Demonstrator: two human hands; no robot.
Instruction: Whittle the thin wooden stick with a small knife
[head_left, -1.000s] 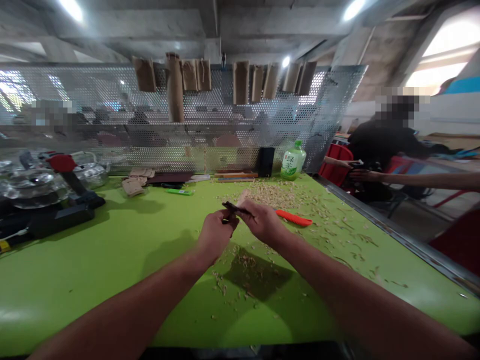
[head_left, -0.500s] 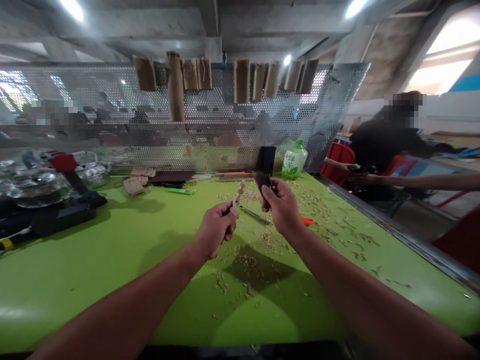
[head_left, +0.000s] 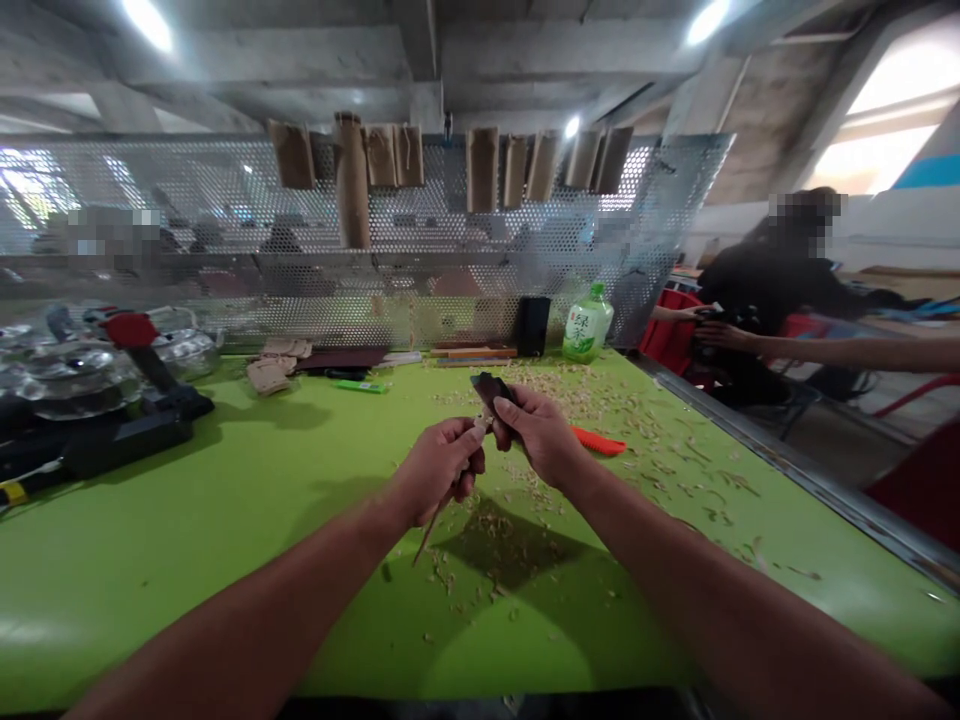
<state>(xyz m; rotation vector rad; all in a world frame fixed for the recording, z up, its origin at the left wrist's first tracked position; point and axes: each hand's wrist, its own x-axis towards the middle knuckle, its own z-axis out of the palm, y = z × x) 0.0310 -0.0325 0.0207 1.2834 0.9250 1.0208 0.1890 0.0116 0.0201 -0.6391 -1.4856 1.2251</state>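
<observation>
My left hand (head_left: 442,465) is closed around a slender carved wooden stick (head_left: 426,537). The stick's thin brown end sticks out below the fingers, and its pale carved top is mostly covered. My right hand (head_left: 536,430) pinches a dark brown flat piece (head_left: 489,388) that looks like folded sandpaper. Both hands meet above the green table (head_left: 247,540), with fingertips close together at the stick's top. An orange-handled tool (head_left: 598,442) lies just beyond my right wrist, the rest of it hidden by my hand.
Wood shavings (head_left: 499,525) litter the table. Along the back are a green tea bottle (head_left: 586,328), a black box (head_left: 533,326), a green-cased item (head_left: 361,386) and pale wooden pieces (head_left: 271,372). A red-and-black power tool (head_left: 135,350) occupies the left. People sit at right.
My right hand has come left and down, bringing the sandpaper to the stick. My left hand has tilted the stick, so its lower end now shows.
</observation>
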